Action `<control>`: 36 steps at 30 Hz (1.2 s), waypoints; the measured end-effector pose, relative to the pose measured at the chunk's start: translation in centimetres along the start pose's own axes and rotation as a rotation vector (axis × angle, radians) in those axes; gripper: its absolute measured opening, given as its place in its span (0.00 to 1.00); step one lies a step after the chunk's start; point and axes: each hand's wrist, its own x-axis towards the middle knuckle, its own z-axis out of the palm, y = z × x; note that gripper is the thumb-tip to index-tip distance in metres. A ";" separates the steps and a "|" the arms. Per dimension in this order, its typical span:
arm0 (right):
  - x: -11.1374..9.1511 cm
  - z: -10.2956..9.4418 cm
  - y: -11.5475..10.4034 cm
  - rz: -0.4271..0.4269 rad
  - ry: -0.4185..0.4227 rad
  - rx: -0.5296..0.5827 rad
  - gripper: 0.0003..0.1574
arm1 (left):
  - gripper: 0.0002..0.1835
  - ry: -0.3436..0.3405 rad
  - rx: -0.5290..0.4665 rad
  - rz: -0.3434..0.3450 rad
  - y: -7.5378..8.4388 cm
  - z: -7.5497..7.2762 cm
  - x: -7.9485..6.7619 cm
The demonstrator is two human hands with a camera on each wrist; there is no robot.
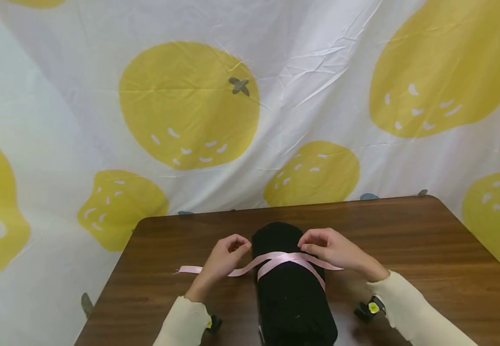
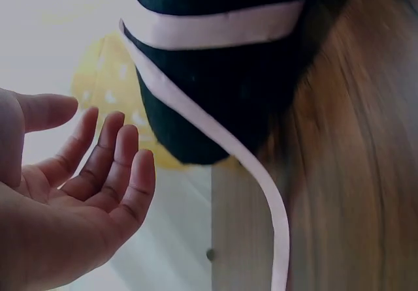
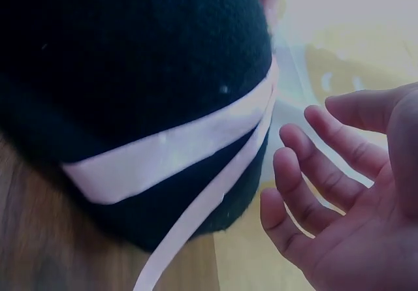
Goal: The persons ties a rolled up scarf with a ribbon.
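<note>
Seen from the middle of the head view, the black bundle at five o'clock looks covered in matt, slightly fuzzy, felt-like cloth flecked with lint, while the pink ribbon crossing it is smooth and satiny with a soft sheen. The tabletop at six o'clock shows smooth, brown wood grain with a faint gloss, and the hanging sheet at twelve is thin, creased cloth, shiny along its wrinkles. The cream sleeves at seven and four are soft, matt fabric.

A dark brown wood-grain table with rounded far corners fills much of the lower part of the head view. On it, at bottom centre, lies a long black fuzzy object; a pink ribbon crosses it, its left end showing against the tabletop.
</note>
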 end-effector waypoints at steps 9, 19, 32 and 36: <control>1.3 1.1 -0.8 0.014 -0.042 0.015 0.09 | 0.10 -0.087 0.001 0.051 1.6 1.9 1.1; 1.6 1.8 -1.2 0.028 -0.070 0.043 0.07 | 0.09 -0.136 0.010 0.089 1.2 3.2 1.4; 1.9 2.1 -1.4 0.042 -0.070 -0.047 0.07 | 0.07 -0.222 0.107 0.137 1.3 3.3 1.6; 2.0 2.2 -1.3 0.066 -0.081 -0.043 0.07 | 0.07 -0.235 0.121 0.112 1.3 3.2 1.6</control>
